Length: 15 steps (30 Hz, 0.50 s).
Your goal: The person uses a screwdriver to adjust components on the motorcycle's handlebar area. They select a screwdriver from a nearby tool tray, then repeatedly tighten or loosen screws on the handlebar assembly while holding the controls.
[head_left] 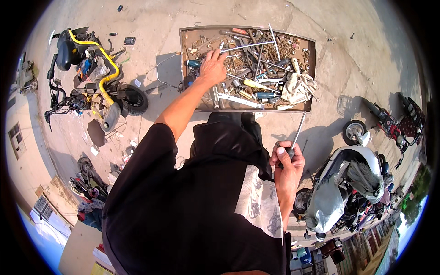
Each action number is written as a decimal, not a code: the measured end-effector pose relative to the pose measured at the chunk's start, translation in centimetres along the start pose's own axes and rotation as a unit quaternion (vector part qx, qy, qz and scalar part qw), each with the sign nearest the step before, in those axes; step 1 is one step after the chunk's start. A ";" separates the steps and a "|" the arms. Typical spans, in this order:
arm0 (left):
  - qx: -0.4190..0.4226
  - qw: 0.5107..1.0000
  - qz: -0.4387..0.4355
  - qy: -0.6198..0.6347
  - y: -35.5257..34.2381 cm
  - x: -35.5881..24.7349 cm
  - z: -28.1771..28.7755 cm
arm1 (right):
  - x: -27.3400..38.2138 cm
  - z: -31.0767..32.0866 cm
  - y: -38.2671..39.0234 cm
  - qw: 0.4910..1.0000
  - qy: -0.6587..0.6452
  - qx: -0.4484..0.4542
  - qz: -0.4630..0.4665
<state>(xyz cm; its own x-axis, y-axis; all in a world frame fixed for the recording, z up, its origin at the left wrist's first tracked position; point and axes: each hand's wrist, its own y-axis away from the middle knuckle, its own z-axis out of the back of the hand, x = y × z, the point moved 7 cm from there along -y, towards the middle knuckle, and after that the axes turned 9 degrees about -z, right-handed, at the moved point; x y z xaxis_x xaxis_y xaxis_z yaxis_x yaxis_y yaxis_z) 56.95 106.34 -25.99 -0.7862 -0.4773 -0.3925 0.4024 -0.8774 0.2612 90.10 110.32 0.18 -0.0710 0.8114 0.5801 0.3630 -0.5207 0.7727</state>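
My left hand (212, 68) reaches over the left part of a shallow metal tray (313, 59), its fingers stretched out among the tools. Its fingertips are close to the end of a long thin metal rod (247, 46); whether they touch it I cannot tell. Near this hand lies a teal-handled tool (193, 63). My right hand (288, 165) is closed around the dark handle of a screwdriver (299, 129), held in front of my body with its shaft pointing up toward the tray's near right corner. A flat silver bar (240, 100) lies along the tray's near side.
Loose bolts, sockets and spanners crowd the tray, with a pale rag (298, 88) at its right. Left stands a stripped motorbike with a yellow frame tube (109, 59). A covered scooter (326, 208) is at the lower right, and a red motorcycle (389, 124) stands beyond it.
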 end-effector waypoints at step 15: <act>-0.002 0.989 -0.134 -0.061 5.6 -4.4 -4.7 | 2.3 -1.1 -0.9 0.976 -0.202 0.068 0.051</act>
<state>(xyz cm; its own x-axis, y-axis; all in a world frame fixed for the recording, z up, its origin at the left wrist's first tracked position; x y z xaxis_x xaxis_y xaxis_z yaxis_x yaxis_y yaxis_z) 64.90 103.34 -26.96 -0.9159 -0.2176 -0.3373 0.1728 -0.9722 0.1580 88.60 112.35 1.08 0.3339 0.8095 0.4829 0.4711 -0.5870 0.6584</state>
